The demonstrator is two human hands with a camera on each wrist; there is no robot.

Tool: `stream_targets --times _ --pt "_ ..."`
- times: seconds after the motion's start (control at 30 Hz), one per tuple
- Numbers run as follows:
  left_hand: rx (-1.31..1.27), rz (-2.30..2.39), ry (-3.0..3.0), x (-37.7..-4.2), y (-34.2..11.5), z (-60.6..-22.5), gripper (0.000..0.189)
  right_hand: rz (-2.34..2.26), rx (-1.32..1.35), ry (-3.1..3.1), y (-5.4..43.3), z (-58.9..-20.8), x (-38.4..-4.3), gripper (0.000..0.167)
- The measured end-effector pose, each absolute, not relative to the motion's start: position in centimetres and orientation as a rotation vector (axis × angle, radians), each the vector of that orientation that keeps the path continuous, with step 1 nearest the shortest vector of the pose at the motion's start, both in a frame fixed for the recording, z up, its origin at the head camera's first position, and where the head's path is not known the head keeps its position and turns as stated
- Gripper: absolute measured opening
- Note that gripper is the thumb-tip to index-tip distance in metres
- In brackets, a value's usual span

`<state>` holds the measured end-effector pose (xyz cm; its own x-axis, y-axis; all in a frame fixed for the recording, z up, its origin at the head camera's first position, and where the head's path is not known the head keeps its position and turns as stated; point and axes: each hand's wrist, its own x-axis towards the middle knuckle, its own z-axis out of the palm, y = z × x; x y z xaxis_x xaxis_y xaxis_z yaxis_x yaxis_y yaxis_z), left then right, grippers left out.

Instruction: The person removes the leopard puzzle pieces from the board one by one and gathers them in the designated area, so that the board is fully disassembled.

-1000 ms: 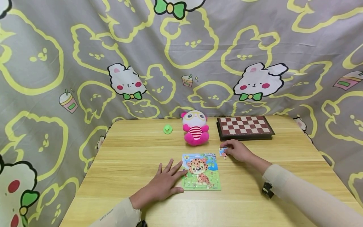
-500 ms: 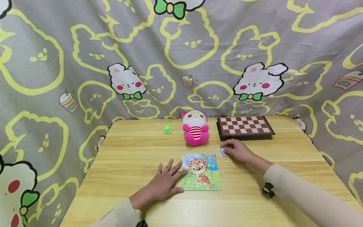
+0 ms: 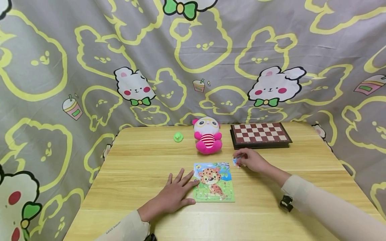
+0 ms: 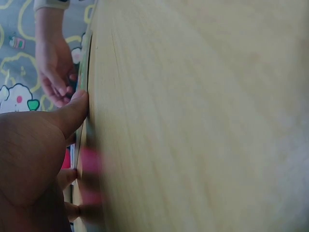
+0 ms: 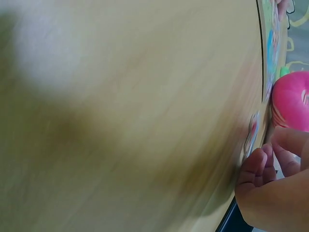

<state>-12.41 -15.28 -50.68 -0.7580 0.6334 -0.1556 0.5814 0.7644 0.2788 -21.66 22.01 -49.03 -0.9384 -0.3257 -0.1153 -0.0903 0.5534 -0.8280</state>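
Worktop (image 3: 126, 187) across the lower frame; one left hand (image 3: 172, 196) lies spread, touching the left edge of one puzzle (image 3: 214, 184), lower centre; one right hand (image 3: 253, 161), the nearer, bends at one visible loose piece (image 3: 235, 162), right of centre, just left of that grip: pinched or not, can't tell; long axis part-hidden.

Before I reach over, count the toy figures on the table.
2: a pink plush beyond the leopard puzzle and left of the checkered board; a small green duck left of the plush. Others could hide behind the plush.
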Motion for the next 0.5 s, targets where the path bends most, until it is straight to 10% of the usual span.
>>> stream_targets --times 0.5 --pt "0.968 0.323 2.726 -12.4 -15.2 -50.5 0.072 -1.357 -0.388 2.489 20.0 -48.6 -21.0 0.024"
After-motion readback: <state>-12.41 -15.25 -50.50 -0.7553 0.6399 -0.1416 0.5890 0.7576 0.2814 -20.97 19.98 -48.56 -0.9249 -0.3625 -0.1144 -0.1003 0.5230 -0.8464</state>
